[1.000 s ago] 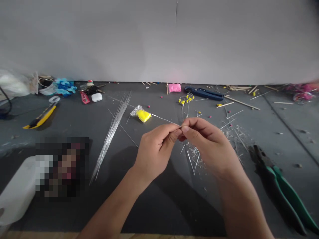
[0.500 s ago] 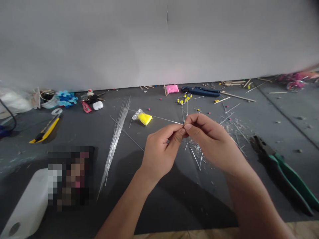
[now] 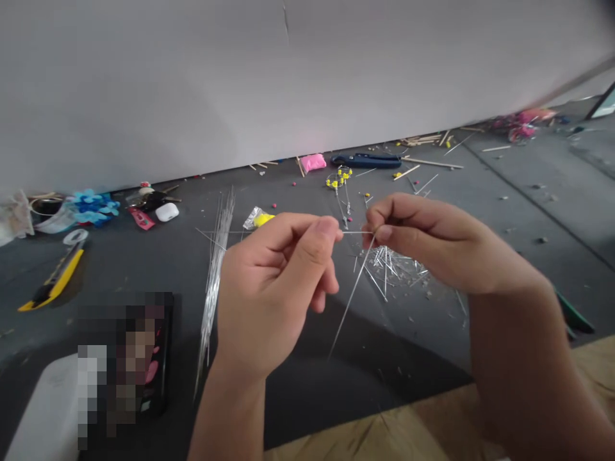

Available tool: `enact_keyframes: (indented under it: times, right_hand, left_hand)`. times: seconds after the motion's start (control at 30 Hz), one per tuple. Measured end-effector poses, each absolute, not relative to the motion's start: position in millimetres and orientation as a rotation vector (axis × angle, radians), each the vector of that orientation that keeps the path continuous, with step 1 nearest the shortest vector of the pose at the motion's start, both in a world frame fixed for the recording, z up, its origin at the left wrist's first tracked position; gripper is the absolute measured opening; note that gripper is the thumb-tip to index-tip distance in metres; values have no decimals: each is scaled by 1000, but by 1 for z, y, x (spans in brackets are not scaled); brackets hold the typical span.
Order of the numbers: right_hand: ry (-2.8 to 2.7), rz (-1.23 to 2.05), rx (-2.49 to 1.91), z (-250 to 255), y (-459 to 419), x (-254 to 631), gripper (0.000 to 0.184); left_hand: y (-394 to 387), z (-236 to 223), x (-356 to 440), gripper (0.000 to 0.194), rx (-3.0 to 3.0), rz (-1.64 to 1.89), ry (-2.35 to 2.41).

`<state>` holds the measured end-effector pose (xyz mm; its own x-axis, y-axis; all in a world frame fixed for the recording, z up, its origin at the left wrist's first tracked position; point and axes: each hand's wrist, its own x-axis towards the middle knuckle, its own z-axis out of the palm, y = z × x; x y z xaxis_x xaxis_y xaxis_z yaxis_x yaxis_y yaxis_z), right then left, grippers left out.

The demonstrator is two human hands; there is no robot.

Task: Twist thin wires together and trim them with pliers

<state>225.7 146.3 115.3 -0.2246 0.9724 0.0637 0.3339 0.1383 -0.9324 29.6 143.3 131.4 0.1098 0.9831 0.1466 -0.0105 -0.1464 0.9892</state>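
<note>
while left hand (image 3: 278,288) half-hides yellow packet (image 3: 262,220) — wires (image 3: 210,291) alongside, pink packet (image 3: 314,162) beyond

The light is dim and grey. A soft shadow (image 3: 394,352) lies on the dark counter (image 3: 288,410) at lower centre. The wire bundle (image 3: 218,262) glints at centre left. Square blocks (image 3: 129,365) hide a patch at lower left; small details look soft.

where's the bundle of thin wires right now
In the head view, the bundle of thin wires lies left of centre on the dark tabletop, just left of the left hand.
</note>
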Motion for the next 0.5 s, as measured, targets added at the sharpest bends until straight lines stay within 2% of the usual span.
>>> enact_keyframes:
  times: [0.13, 0.3, 0.4, 0.5]
  right_hand:
    - [-1682, 980, -1324, 117, 145, 236, 11]
    - [-1814, 1109, -1323, 119, 142, 244, 10]
    - [-1909, 1104, -1344, 120, 141, 243, 12]
    - [-1933, 1102, -1344, 121, 140, 240, 13]
  left_hand:
    - [137, 146, 26, 19, 1403, 998, 926]
    - [133, 141, 32, 7, 1749, 1092, 1113]
    - [133, 130, 42, 14, 1975, 840, 1149]
    - [134, 122, 49, 7, 1993, 692, 1148]
